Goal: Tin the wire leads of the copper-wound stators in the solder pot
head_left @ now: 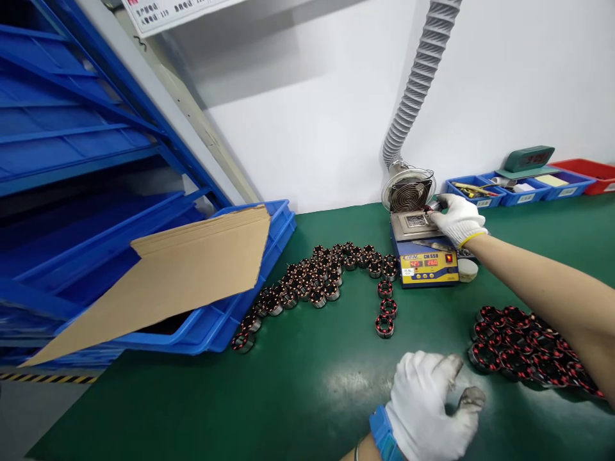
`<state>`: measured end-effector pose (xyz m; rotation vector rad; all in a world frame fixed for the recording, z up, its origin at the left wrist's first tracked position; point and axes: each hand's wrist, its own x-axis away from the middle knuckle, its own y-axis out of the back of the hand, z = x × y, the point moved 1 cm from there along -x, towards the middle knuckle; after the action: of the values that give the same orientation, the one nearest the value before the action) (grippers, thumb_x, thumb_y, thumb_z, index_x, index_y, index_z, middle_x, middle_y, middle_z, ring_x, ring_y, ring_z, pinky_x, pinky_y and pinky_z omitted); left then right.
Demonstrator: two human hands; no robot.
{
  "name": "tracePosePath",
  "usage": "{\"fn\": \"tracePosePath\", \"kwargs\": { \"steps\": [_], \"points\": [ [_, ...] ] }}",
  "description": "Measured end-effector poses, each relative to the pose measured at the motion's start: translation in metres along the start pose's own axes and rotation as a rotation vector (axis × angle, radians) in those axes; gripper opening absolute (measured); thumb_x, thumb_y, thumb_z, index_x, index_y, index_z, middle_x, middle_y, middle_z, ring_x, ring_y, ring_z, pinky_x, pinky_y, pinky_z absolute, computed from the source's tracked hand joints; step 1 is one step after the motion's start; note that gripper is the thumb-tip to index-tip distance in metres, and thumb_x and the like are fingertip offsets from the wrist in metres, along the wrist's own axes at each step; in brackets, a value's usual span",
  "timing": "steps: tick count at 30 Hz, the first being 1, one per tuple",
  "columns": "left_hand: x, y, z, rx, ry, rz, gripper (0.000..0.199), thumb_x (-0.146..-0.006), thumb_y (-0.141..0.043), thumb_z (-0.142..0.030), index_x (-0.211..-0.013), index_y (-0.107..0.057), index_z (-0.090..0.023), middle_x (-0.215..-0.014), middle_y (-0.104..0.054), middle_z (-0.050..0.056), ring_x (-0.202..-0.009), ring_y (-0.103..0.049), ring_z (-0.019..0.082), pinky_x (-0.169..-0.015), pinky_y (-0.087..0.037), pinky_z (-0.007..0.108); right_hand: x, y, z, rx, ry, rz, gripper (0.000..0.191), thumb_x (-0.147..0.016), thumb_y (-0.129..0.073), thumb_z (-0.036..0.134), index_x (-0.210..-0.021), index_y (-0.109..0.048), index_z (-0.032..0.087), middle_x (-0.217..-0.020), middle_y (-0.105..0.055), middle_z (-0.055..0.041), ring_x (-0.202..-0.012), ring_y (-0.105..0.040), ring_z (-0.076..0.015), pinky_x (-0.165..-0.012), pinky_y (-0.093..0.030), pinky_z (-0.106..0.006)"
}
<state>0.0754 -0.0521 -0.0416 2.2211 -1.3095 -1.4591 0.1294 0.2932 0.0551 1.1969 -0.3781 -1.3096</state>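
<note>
Nearest, the gloved left hand (432,404) hangs half-open over the table, thumb and fingers apart, gripping nothing. To its right lies a cluster of red-and-black wound rings (521,349); farther left, a larger bunch of copper-toned rings (314,274) trails toward a short row of red-marked rings (385,331). Beyond, the gloved right hand (459,219) pinches a small metallic ring (434,206) above the plate of a yellow-and-blue heating unit (429,267). Farther right stand blue bins (523,196); a grey hose (414,83) rises behind the unit.
</note>
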Motion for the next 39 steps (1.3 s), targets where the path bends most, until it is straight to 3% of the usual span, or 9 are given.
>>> {"fn": "tracePosePath", "kwargs": {
  "steps": [8, 14, 19, 23, 31, 35, 39],
  "points": [
    [0.001, -0.001, -0.001, 0.000, 0.003, 0.010, 0.037, -0.075, -0.070, -0.030, -0.110, -0.061, -0.022, -0.084, -0.071, 0.004, -0.070, -0.065, 0.023, -0.061, -0.046, 0.038, 0.000, 0.020, -0.001, 0.120, 0.072, -0.026, 0.052, -0.091, -0.054, 0.047, -0.133, -0.065, 0.019, -0.125, -0.069, -0.0150, -0.100, -0.062, -0.0239, -0.085, -0.045, -0.032],
    [0.000, 0.001, -0.001, 0.013, -0.008, 0.031, 0.036, -0.077, -0.069, -0.029, -0.111, -0.060, -0.023, -0.085, -0.071, 0.004, -0.071, -0.066, 0.023, -0.063, -0.047, 0.037, 0.008, 0.044, 0.012, 0.299, 0.351, 0.060, 0.055, -0.090, -0.059, 0.037, -0.137, -0.061, 0.010, -0.133, -0.061, -0.0240, -0.123, -0.052, -0.0337, -0.106, -0.034, -0.043],
    [-0.001, -0.002, 0.000, -0.004, 0.000, 0.058, 0.036, -0.074, -0.071, -0.028, -0.108, -0.060, -0.024, -0.082, -0.071, 0.003, -0.069, -0.066, 0.023, -0.062, -0.047, 0.037, 0.016, 0.045, 0.022, 0.402, 0.504, 0.115, 0.044, -0.091, -0.057, 0.029, -0.130, -0.064, 0.011, -0.124, -0.066, -0.0213, -0.119, -0.053, -0.0324, -0.113, -0.024, -0.047],
    [0.000, -0.003, 0.000, -0.010, 0.002, 0.069, 0.036, -0.073, -0.070, -0.028, -0.107, -0.060, -0.024, -0.081, -0.070, 0.003, -0.068, -0.066, 0.024, -0.060, -0.045, 0.038, 0.017, 0.041, 0.024, 0.441, 0.556, 0.128, 0.043, -0.088, -0.058, 0.026, -0.129, -0.065, 0.013, -0.120, -0.068, -0.0190, -0.116, -0.056, -0.0300, -0.113, -0.024, -0.047],
    [0.001, -0.005, 0.003, -0.039, -0.012, 0.045, 0.030, -0.079, -0.066, -0.031, -0.107, -0.061, -0.023, -0.081, -0.070, 0.002, -0.069, -0.066, 0.022, -0.062, -0.046, 0.037, 0.007, 0.034, 0.018, 0.451, 0.533, 0.109, 0.046, -0.085, -0.062, 0.027, -0.128, -0.067, 0.012, -0.118, -0.069, -0.0183, -0.115, -0.058, -0.0328, -0.112, -0.027, -0.050],
    [0.003, -0.005, 0.005, -0.012, 0.008, 0.070, 0.030, -0.082, -0.065, -0.035, -0.110, -0.062, -0.024, -0.084, -0.071, 0.003, -0.071, -0.066, 0.023, -0.063, -0.049, 0.038, 0.008, 0.038, 0.016, 0.386, 0.399, 0.006, 0.055, -0.084, -0.064, 0.039, -0.132, -0.067, 0.012, -0.121, -0.069, -0.0187, -0.117, -0.059, -0.0368, -0.107, -0.038, -0.050],
    [0.001, -0.003, 0.008, 0.058, 0.108, 0.104, 0.035, -0.081, -0.067, -0.034, -0.114, -0.064, -0.022, -0.091, -0.073, 0.006, -0.078, -0.068, 0.026, -0.070, -0.054, 0.043, 0.031, 0.046, 0.019, 0.184, 0.189, -0.025, 0.056, -0.083, -0.064, 0.049, -0.131, -0.069, 0.021, -0.122, -0.071, -0.0123, -0.106, -0.067, -0.0326, -0.090, -0.052, -0.042]
  ]
}}
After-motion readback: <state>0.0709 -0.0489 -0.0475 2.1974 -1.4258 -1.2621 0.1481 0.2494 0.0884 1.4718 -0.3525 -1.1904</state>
